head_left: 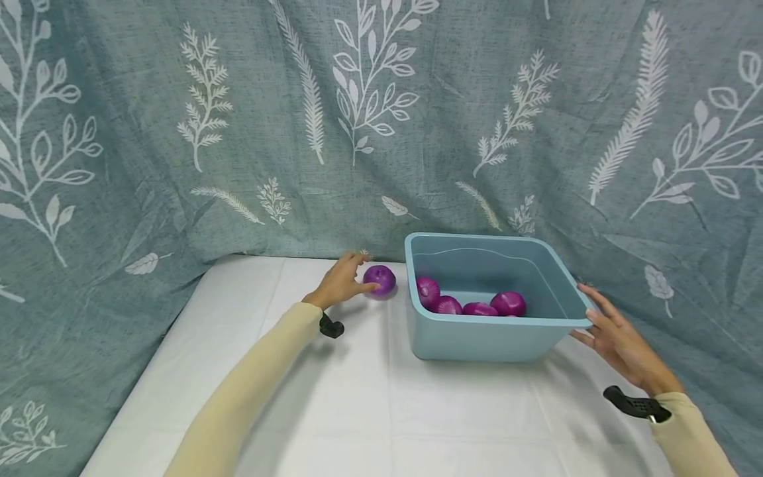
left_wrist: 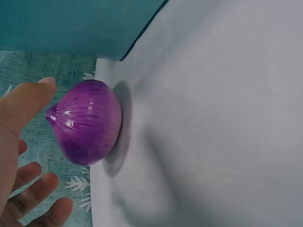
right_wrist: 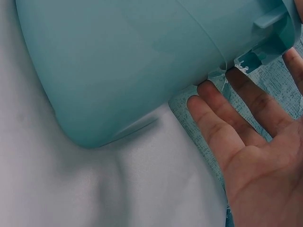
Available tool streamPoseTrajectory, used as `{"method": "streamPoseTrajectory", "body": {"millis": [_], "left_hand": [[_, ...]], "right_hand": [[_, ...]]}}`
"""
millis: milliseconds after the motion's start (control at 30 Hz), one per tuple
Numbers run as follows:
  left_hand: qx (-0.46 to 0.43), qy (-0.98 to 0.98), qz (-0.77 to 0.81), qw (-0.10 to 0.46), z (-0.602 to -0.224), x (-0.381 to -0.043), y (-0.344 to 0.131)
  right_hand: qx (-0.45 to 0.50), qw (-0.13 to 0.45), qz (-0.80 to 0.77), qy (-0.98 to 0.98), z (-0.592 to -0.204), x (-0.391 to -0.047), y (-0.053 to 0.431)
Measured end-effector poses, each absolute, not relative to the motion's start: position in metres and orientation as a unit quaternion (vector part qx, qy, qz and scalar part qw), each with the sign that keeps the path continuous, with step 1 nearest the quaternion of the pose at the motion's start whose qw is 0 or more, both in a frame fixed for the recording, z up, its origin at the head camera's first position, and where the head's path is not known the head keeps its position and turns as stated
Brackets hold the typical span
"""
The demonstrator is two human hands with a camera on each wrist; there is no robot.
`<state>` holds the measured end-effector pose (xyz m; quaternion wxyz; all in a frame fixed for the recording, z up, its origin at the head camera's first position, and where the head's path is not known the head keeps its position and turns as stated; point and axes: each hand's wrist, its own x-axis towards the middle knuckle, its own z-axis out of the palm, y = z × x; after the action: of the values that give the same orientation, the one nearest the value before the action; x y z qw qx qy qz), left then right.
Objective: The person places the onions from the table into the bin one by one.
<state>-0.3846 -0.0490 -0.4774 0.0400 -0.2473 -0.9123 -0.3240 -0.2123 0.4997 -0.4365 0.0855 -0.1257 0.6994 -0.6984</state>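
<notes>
A purple onion sits on the white-covered table, left of a blue plastic bin. My left hand reaches around the onion with thumb and fingers spread. In the left wrist view a gap shows between the thumb and the onion, whose pointed end faces the palm. Several more purple onions lie inside the bin, partly hidden by its front wall. At the bin's right end, my right hand touches the side below the rim with extended fingers, as the right wrist view also shows.
A white cloth covers the table. Behind it hangs a grey-green curtain with white leaf prints, close to the bin's back side. Both wrists wear black straps.
</notes>
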Motion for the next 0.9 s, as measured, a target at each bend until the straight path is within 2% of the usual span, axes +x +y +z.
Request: {"method": "streamPoseTrajectory", "body": {"millis": [900], "left_hand": [[-0.218, -0.923, -0.317, 0.012, -0.499, -0.398, -0.039]], "right_hand": [[-0.12, 0.083, -0.694, 0.705, -0.438, -0.212, 0.502]]}}
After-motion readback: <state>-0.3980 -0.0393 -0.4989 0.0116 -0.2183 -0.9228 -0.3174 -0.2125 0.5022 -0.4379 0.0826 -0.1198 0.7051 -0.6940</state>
